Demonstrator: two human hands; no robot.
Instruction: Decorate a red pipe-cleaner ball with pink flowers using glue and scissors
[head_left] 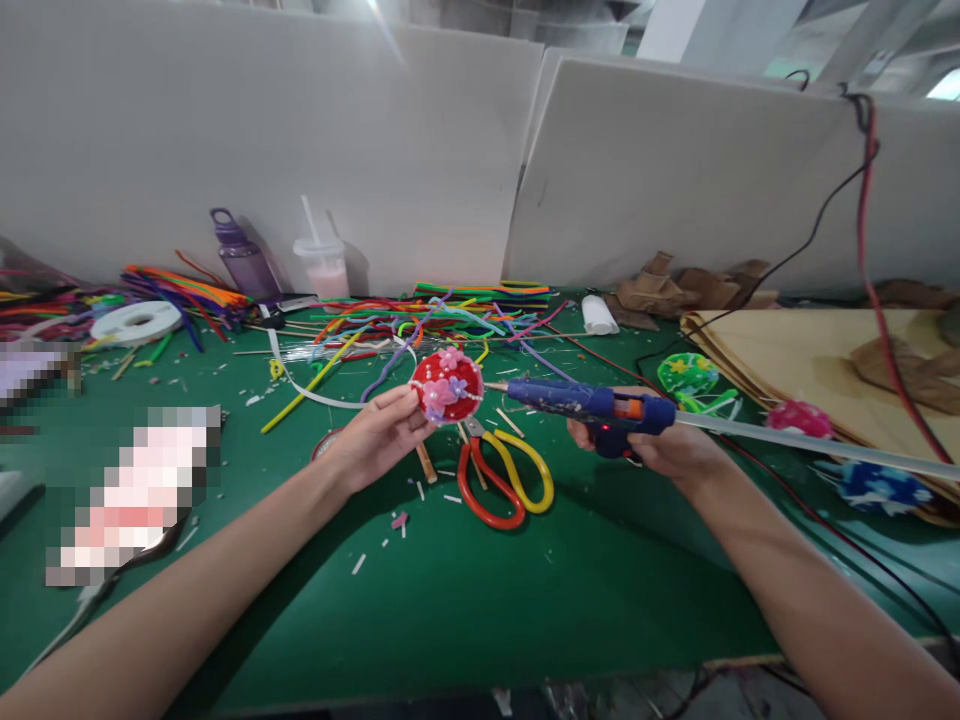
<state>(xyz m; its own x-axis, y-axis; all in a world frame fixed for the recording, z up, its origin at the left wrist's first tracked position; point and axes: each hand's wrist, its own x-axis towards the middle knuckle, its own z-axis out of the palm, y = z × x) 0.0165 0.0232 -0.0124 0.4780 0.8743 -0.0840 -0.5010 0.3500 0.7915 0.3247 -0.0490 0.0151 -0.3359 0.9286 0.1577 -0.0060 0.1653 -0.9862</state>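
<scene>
Between the thumb and fingers of my left hand (386, 432) is a round red ornament (471, 400), decorated with pink and purple flowers and white beads. My right hand (652, 447) grips a blue hot glue gun (559, 397), its nozzle pointing left at the ornament's right edge. Whether the tip touches the ornament, I cannot tell. A long translucent glue stick (787, 440) extends from the back of the gun. Below the ornament lie scissors (491, 515) with one red and one yellow handle loop.
Colourful pipe cleaners (450, 318) are heaped at the back, near a purple bottle (244, 258) and a lidded cup (322, 268). Finished-looking green (688, 373), pink (801, 419) and blue (877, 490) ornaments lie at right beside brown paper (780, 345). A red cable (866, 230) hangs there.
</scene>
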